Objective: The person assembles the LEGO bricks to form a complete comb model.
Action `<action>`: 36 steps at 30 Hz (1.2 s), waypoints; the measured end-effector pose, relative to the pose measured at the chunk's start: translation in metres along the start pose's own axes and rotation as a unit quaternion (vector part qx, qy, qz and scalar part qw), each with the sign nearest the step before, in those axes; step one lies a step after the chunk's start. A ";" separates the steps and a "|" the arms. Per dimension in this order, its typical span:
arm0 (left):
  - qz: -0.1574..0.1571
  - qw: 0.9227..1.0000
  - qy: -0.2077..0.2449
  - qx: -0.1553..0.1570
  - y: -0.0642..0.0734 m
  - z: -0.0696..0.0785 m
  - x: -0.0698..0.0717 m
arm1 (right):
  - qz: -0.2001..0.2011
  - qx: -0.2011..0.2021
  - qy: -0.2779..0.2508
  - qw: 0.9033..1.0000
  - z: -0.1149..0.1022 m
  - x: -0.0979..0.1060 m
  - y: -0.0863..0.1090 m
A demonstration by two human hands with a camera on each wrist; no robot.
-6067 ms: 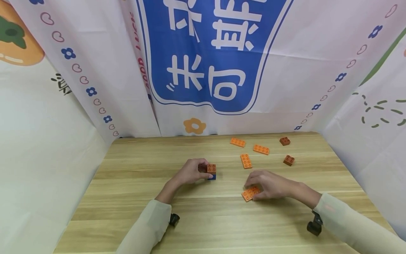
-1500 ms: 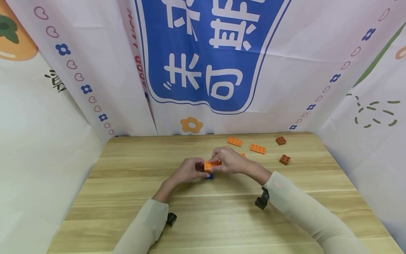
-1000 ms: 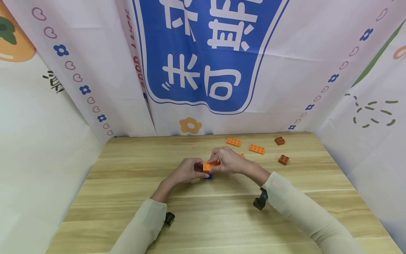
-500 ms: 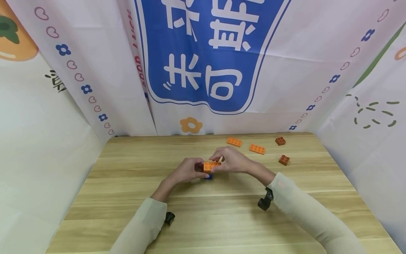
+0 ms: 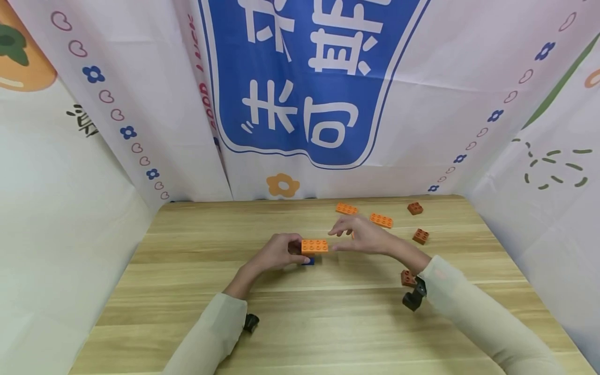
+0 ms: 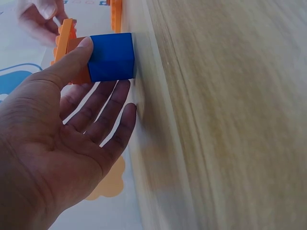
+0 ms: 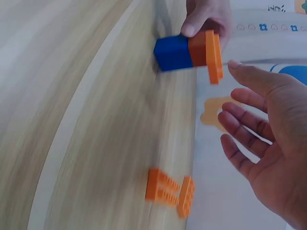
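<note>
In the lower middle of the head view, the left hand (image 5: 280,252) pinches, between thumb and fingers, a blue block (image 6: 112,56) with a brown block (image 7: 197,50) on it and an orange plate (image 5: 314,245) on top. Just to their right, the right hand (image 5: 367,235) is spread loosely, its fingertips apart from the orange plate.

Grips with the left hand (image 5: 277,253) a blue block (image 5: 308,261) beneath an orange brick (image 5: 314,246). Holds the right hand (image 5: 367,235) just clear of that brick at 3 o'clock. Has loose orange bricks (image 5: 347,209) on the wooden table (image 5: 300,328) toward 1 and 2 o'clock from there, plus reddish-brown bricks (image 5: 421,236) toward 2, 3 and just past 3.
</note>
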State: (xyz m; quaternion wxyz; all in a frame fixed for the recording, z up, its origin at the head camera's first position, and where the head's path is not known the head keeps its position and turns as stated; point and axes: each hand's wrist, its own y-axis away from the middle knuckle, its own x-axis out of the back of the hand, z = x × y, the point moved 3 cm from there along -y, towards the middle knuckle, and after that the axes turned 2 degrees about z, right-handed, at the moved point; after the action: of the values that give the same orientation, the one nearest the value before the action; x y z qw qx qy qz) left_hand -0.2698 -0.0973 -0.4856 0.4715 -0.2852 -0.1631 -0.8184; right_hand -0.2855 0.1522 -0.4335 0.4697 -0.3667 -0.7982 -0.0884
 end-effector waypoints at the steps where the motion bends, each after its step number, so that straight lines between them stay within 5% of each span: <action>1: 0.001 1.000 0.000 0.001 0.000 0.000 0.000 | -0.002 0.000 0.000 1.000 0.002 0.001 0.003; 36: 0.017 1.000 0.023 -0.003 0.003 0.001 0.000 | -0.075 -0.043 0.009 0.996 0.059 0.044 0.105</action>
State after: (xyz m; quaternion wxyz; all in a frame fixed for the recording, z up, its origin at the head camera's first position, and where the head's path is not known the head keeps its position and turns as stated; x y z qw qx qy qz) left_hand -0.2672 -0.0988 -0.4848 0.4884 -0.2706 -0.1446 -0.8169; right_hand -0.2683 0.2783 -0.4512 0.4526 -0.3246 -0.8147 -0.1614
